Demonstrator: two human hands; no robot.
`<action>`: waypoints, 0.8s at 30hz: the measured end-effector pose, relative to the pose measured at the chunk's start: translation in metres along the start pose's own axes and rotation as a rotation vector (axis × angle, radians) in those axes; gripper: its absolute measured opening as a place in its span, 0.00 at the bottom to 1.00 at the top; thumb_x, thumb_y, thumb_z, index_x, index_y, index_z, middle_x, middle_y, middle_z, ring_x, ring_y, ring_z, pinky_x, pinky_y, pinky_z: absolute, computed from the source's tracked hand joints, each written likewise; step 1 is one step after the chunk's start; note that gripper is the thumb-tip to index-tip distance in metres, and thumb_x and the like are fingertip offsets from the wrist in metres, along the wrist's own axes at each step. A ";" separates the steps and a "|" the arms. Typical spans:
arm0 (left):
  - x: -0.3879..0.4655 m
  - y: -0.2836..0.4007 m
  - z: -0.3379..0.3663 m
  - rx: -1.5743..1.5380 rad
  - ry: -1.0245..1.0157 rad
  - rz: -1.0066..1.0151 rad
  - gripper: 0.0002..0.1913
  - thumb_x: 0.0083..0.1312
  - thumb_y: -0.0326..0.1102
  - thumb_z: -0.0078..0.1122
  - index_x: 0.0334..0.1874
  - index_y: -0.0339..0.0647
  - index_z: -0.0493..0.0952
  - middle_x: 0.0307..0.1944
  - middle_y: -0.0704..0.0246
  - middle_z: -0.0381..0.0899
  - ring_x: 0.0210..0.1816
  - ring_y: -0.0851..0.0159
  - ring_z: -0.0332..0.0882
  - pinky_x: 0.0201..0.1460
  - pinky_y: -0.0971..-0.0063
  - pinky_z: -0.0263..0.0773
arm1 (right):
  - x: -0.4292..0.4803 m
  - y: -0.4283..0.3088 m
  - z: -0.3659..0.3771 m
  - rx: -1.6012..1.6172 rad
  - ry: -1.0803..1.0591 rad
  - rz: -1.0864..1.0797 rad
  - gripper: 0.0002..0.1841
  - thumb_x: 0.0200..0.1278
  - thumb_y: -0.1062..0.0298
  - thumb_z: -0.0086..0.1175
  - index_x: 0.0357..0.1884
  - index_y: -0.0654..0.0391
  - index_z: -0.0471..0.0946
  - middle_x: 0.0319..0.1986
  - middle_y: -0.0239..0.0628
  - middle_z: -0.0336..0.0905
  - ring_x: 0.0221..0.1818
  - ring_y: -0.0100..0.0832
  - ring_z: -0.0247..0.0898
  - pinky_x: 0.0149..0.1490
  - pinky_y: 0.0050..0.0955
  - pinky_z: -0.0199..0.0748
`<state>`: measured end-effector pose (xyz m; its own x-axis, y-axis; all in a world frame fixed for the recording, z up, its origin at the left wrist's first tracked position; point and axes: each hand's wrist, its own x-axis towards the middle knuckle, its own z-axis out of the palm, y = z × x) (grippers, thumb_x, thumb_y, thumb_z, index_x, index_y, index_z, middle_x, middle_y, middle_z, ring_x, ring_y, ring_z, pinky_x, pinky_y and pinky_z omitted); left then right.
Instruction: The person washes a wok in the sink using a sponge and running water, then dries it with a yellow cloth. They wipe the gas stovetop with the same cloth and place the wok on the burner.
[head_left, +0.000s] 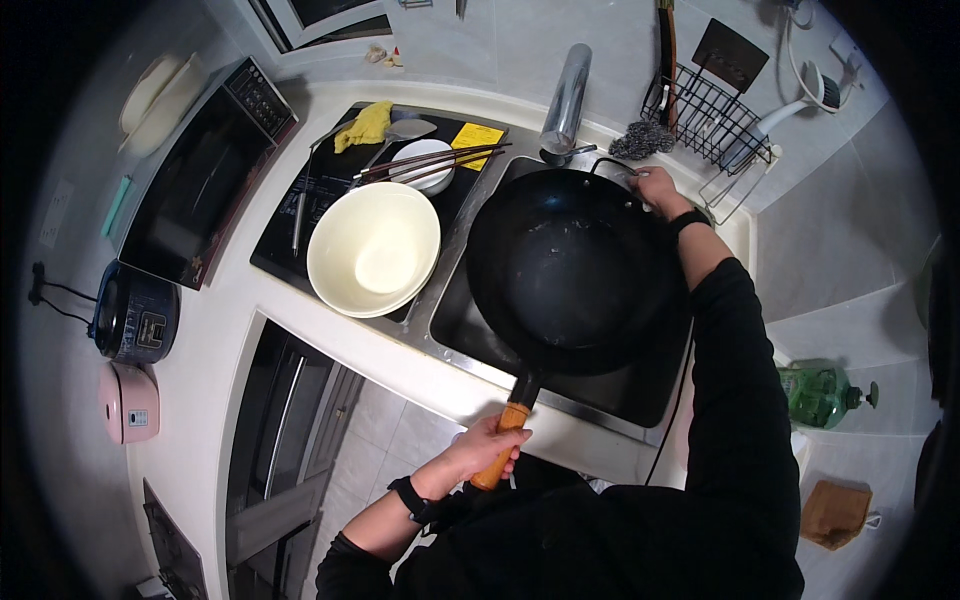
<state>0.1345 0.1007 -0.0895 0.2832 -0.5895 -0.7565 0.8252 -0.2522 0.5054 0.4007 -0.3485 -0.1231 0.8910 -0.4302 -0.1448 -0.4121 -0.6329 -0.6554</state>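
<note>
A large black wok (577, 277) is held over the stainless-steel sink (457, 319), its inside facing up and showing a few pale marks. My left hand (491, 448) is wrapped around its wooden handle (495, 465), close to my body. At the far rim, my right hand (658, 191) grips the small metal loop handle (611, 160). The wok hides much of the basin. Just left of the sink, a cream bowl (375, 247), seemingly stacked in another, sits partly on the black cooktop (281, 244).
Behind the bowl are a white bowl (424, 166) with chopsticks (450, 159) across it, and a yellow cloth (366, 126). A metal cylinder (568, 97), a steel-wool scrubber (642, 140) and a wire basket (716, 112) line the back. A green soap bottle (817, 395) stands right; a microwave (206, 172) left.
</note>
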 end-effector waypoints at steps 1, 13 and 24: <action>0.000 0.000 0.000 0.006 0.006 -0.005 0.15 0.59 0.41 0.58 0.39 0.41 0.65 0.21 0.74 0.68 0.18 0.75 0.68 0.21 0.81 0.69 | 0.002 0.003 0.000 0.067 -0.006 0.034 0.20 0.45 0.62 0.58 0.42 0.60 0.77 0.31 0.49 0.78 0.33 0.38 0.76 0.40 0.30 0.72; -0.012 0.008 -0.006 0.231 0.148 0.040 0.18 0.58 0.38 0.58 0.46 0.37 0.67 0.21 0.74 0.68 0.16 0.76 0.67 0.18 0.83 0.68 | -0.004 0.007 -0.017 0.613 -0.269 0.206 0.11 0.49 0.67 0.60 0.31 0.64 0.75 0.26 0.41 0.75 0.24 0.37 0.70 0.27 0.37 0.69; -0.031 0.022 -0.047 0.545 0.198 0.064 0.17 0.54 0.29 0.57 0.46 0.33 0.69 0.19 0.72 0.70 0.14 0.76 0.65 0.15 0.84 0.64 | -0.058 0.008 -0.051 0.615 -0.278 0.279 0.09 0.52 0.68 0.58 0.24 0.63 0.73 0.19 0.37 0.71 0.19 0.34 0.67 0.21 0.35 0.64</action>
<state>0.1666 0.1493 -0.0744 0.4530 -0.4753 -0.7542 0.4479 -0.6101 0.6535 0.3356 -0.3612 -0.0823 0.8174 -0.2917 -0.4968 -0.5225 -0.0122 -0.8525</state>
